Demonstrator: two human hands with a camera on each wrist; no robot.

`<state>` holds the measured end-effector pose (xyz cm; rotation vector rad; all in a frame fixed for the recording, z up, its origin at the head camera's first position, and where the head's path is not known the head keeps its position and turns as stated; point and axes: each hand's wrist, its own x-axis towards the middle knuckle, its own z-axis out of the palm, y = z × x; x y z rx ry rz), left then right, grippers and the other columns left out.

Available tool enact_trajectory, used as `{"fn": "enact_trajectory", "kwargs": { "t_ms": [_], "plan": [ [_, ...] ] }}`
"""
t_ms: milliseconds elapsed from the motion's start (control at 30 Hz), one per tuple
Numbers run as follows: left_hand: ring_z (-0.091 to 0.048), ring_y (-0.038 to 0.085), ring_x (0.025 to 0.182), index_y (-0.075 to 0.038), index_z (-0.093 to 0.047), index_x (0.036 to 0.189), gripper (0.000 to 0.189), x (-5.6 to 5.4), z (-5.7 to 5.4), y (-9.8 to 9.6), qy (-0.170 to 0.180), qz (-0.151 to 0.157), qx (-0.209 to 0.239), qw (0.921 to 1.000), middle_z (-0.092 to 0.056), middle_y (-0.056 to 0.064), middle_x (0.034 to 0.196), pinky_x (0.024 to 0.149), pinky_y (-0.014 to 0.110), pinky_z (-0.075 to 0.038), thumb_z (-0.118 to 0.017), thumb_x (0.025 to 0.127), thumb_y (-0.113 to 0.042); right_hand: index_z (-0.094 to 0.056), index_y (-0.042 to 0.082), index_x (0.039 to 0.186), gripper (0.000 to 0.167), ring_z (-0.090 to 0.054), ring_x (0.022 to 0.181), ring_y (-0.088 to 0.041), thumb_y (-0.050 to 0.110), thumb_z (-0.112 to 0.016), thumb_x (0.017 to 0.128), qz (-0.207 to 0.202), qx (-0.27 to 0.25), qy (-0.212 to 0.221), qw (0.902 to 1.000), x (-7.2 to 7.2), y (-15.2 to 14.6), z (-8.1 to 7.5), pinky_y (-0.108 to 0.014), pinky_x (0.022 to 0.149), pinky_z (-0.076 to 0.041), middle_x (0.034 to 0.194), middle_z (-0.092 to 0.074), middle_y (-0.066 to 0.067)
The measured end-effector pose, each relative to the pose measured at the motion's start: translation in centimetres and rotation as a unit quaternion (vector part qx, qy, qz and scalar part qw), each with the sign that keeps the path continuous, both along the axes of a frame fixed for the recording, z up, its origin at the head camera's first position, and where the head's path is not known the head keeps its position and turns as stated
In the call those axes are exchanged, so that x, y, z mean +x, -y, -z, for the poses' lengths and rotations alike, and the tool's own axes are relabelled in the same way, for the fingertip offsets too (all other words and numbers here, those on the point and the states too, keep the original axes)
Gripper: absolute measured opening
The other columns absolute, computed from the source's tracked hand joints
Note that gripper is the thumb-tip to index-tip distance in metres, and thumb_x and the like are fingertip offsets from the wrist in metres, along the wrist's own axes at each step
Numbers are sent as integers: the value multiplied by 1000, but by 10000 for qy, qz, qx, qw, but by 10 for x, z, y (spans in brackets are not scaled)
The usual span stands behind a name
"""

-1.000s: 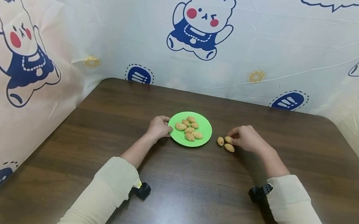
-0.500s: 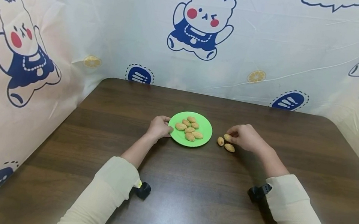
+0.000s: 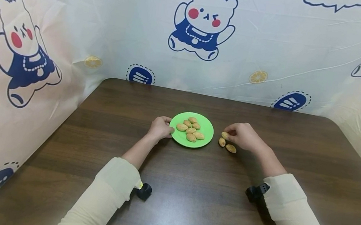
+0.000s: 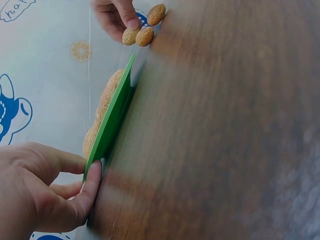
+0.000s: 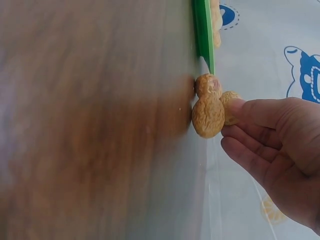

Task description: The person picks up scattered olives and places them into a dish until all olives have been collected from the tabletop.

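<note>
My left hand [image 3: 161, 128] grips the left rim of a light green plate [image 3: 206, 127], thumb and fingers pinching its edge in the left wrist view. Several tan, wrinkled almonds in their shells [image 3: 182, 127] lie on the plate. To its right, my right hand [image 3: 244, 136] pinches one almond [image 5: 230, 106] between thumb and fingertips. Two more almonds are on the table beside that hand: one just below the fingertips [image 3: 222, 142], the other a little nearer me [image 3: 231, 148]. In the right wrist view, the nearer almond [image 5: 208, 117] partly covers the held one.
A dark brown wooden table [image 3: 177, 188] spreads under both arms. Behind it and at the sides hangs a pale sheet [image 3: 138, 19] printed with cartoon bears. Each wrist carries a small black camera [image 3: 144, 191] at the sleeve cuff.
My right hand has moved left toward the plate, carrying the pinched almond away from the farther loose one. My left hand and the plate have stayed put.
</note>
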<state>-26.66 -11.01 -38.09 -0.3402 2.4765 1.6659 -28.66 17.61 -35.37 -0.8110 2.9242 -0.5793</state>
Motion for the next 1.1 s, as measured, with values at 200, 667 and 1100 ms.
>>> {"fn": "enact_trajectory", "kwargs": {
  "t_ms": [200,667,1100],
  "plan": [
    [-61,26,90,3,-46,131,46,1,-1,0,25,-9,-48,10000,-53,17,107,66,22,-57,-56,86,5,-71,3,97,14,-61,80,-18,9,-67,84,16,-73,-28,10000,-1,6,0,-35,69,-54,87,-67,-5],
    [-60,26,89,3,-47,131,45,1,-2,-1,46,-36,-52,10000,-52,17,106,66,22,-57,-56,86,5,-71,2,98,15,-62,78,-18,7,-67,84,-169,-256,-127,9994,-1,17,0,-34,67,-55,85,-67,-6],
    [-60,25,90,2,-46,131,46,-1,0,-1,69,-60,-85,9999,-52,17,108,66,22,-57,-56,86,5,-71,6,99,16,-59,73,-14,12,-67,85,-120,-175,45,9998,-2,28,-1,-30,64,-53,85,-66,-3]
  ]
}}
